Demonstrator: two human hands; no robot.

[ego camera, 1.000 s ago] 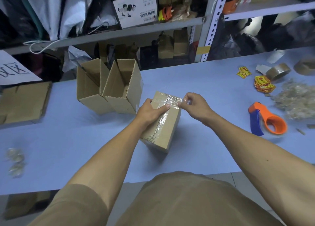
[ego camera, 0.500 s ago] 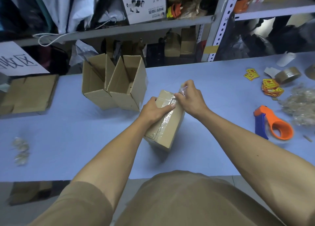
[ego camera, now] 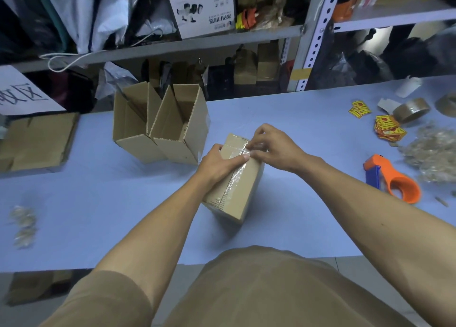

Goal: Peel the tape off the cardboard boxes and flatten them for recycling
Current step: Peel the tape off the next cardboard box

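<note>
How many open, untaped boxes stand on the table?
2: the left open box and the right open box, side by side behind the left hand. Shelf clutter may hide more.

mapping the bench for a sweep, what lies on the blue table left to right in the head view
crumpled tape scraps → flattened cardboard → two open boxes → taped box held by both hands → orange tape dispenser → pile of peeled tape

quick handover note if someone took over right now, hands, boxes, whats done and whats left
Left hand holds the sealed box at table centre, thumb pressed on its tape.
Right hand pinches the tape at the box's top edge.
Done: two open boxes stand behind it with no tape showing; flattened cardboard lies far left.
Left: peel this box, then flatten all three.
</note>
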